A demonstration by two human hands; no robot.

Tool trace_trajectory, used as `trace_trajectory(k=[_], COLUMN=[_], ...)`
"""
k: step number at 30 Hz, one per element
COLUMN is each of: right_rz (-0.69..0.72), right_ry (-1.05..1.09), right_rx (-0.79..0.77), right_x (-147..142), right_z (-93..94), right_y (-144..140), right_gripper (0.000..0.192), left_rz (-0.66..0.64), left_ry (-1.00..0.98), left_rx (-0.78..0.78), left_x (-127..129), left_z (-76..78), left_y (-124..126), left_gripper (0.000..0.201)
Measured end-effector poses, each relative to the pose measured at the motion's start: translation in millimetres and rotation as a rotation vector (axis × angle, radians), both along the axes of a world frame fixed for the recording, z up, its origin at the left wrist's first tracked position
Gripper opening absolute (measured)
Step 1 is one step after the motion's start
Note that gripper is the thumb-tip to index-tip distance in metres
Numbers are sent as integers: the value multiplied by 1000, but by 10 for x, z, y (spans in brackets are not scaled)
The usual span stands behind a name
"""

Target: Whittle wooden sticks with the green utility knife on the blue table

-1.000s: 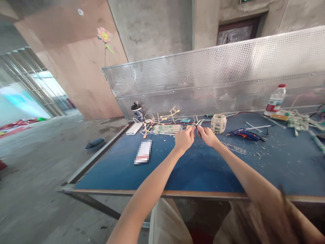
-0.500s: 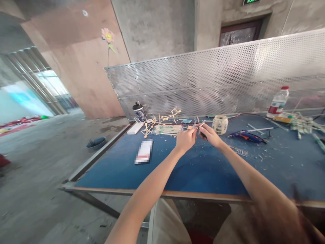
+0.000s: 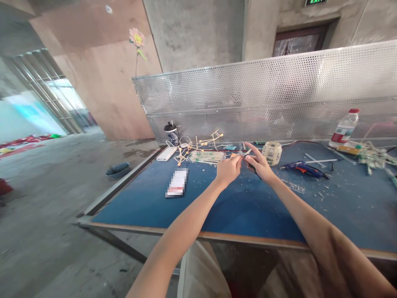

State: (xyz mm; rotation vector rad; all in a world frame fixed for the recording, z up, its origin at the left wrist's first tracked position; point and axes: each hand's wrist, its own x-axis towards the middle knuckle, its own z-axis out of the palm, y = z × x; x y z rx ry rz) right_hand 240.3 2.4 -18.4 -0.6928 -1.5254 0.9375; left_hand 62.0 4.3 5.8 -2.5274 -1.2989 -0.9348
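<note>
At the far left of the desk (image 3: 139,203), a white box (image 3: 166,153) lies flat beside an upright lidded cup (image 3: 171,135); set back there, the cup is probably out of elbow range. Nearer, a flat rectangle (image 3: 177,183), blurred out, lies face up. Just right of the box, a spindly stick frame (image 3: 204,143) stands near the perforated screen (image 3: 248,91), perhaps kept aside because its joints look frail. A clear packet of sticks (image 3: 206,157) lies just beyond the left hand (image 3: 228,169), handy for reaching.

That hand's fingers are drawn in around what looks like one end of a pale stick (image 3: 247,152), held mid-desk between the hands, seemingly to steady it. The right hand (image 3: 262,165) grips a dark tool (image 3: 252,167) against its palm, index finger stretched out, perhaps for control; the tool's working end is hidden.

Just right sits a pale openwork drum (image 3: 272,153). Farther right, a blue glue gun (image 3: 305,168) lies on its side, within reach, and a red-capped bottle (image 3: 343,129) stands upright near the screen.
</note>
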Motion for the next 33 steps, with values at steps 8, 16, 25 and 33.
trace_trajectory(k=[8, 16, 25, 33], right_rz=[-8, -28, -2, -3], right_ry=[-29, -51, -12, -12], right_rx=[24, 59, 34, 2], right_x=[22, -7, 11, -12], right_z=[27, 58, -6, -16], right_y=[-30, -52, -7, 29], right_gripper=[82, 56, 36, 40], left_rz=[6, -15, -32, 2], left_ry=[-36, -48, -3, 9], left_rx=[-1, -9, 46, 39], left_x=[25, 6, 15, 38], left_z=[1, 0, -63, -39], left_y=[-14, -2, 56, 32], left_gripper=[35, 33, 36, 41])
